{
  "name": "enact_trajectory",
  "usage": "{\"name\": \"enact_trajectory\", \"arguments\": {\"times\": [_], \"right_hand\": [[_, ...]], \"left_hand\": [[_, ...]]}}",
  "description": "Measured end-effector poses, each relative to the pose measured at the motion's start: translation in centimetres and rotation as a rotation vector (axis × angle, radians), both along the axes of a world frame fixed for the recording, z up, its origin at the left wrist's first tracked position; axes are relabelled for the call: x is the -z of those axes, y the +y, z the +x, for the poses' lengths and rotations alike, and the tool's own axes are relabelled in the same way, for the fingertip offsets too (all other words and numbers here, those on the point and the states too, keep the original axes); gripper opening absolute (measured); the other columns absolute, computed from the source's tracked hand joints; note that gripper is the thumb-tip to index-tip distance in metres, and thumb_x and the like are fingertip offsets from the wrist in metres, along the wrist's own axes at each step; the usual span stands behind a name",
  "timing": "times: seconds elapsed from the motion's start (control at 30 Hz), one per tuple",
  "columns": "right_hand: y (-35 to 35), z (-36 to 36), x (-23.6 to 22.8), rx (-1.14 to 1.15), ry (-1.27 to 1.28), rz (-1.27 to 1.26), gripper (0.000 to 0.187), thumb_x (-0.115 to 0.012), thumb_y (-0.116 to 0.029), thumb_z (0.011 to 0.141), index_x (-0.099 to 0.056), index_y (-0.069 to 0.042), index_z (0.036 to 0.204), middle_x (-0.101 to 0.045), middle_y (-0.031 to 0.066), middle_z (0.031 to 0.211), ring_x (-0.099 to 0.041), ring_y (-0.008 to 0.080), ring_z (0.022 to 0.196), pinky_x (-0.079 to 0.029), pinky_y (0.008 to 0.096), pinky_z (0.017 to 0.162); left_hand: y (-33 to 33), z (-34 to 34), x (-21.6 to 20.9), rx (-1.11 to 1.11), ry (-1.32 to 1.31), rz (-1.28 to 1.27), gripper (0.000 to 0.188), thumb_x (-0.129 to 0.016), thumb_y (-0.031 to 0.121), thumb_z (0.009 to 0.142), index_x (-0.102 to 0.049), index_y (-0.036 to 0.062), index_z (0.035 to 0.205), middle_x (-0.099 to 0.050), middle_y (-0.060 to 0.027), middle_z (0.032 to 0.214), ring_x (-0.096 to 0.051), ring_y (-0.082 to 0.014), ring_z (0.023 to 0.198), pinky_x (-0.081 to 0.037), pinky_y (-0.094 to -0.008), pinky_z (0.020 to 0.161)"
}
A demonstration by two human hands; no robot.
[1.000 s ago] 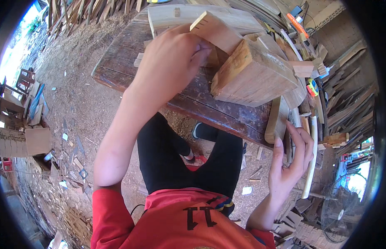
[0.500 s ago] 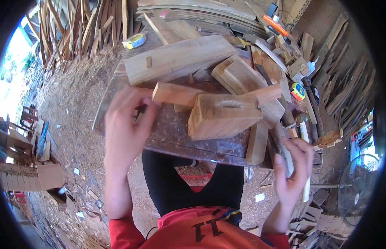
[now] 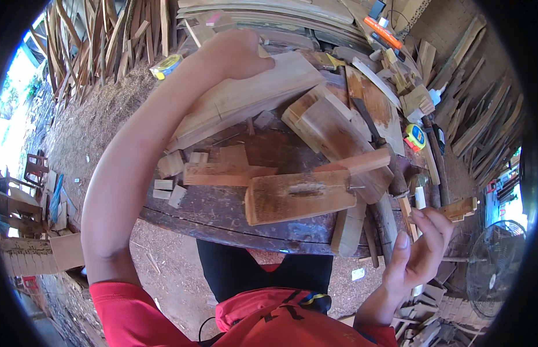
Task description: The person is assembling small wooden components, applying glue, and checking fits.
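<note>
My left hand (image 3: 243,55) reaches across the bench to its far side, over a long pale board (image 3: 246,95). Its fingers look curled under, and anything in them is hidden. At the bench's right edge my right hand (image 3: 419,251) is open, thumb and fingers apart, beside a pale stick (image 3: 420,198) that runs behind it. Between the hands lies a thick wooden block (image 3: 298,199) with a rough slot in its upper face. Reddish wood pieces stick out at its left (image 3: 222,174) and right (image 3: 355,162). Behind it a larger brown block (image 3: 344,130) lies at a slant.
Small wood offcuts (image 3: 163,189) lie at the bench's left side. A tape measure (image 3: 166,66) is at the far left, another tape measure (image 3: 415,137) at the right. Narrow wood strips (image 3: 350,228) jut over the near edge. A fan (image 3: 494,269) stands at the far right.
My left hand has gone from beside the reddish wood piece to the bench's far side, uncovering the small offcuts. My right hand stays near the right edge, more spread. The view has shifted.
</note>
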State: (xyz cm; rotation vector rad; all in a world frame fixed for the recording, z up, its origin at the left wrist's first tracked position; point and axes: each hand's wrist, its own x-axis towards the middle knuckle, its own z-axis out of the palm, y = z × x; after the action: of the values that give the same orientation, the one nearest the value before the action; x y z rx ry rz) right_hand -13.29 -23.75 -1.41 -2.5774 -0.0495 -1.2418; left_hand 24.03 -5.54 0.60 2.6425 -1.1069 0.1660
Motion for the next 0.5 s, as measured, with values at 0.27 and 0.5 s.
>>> {"name": "enact_trajectory", "arguments": {"times": [0.27,0.5], "right_hand": [[-1.8,-0.9,0.8,0.047,0.006,0.074,0.035,-0.074,-0.021,0.086,-0.070,-0.001,0.114,-0.066,0.0139,0.105,-0.060,0.0289,0.095,-0.045,0.0406,0.089],[-2.6,-2.0,1.3,0.093,0.081,0.182,0.039,-0.075,-0.019,0.084,-0.070,-0.001,0.118,-0.065,0.0145,0.111,-0.058,0.0284,0.100,-0.045,0.0398,0.091]], "left_hand": [[-1.5,0.9,0.5,0.031,0.030,0.119,0.051,-0.070,0.045,0.090,-0.073,-0.0044,0.103,-0.074,-0.0234,0.100,-0.072,-0.0356,0.097,-0.056,-0.0413,0.087],[-2.7,1.4,-1.0,0.022,0.187,0.339,0.054,-0.065,0.047,0.094,-0.071,-0.0049,0.108,-0.073,-0.0197,0.102,-0.070,-0.0308,0.095,-0.054,-0.0397,0.087]]}}
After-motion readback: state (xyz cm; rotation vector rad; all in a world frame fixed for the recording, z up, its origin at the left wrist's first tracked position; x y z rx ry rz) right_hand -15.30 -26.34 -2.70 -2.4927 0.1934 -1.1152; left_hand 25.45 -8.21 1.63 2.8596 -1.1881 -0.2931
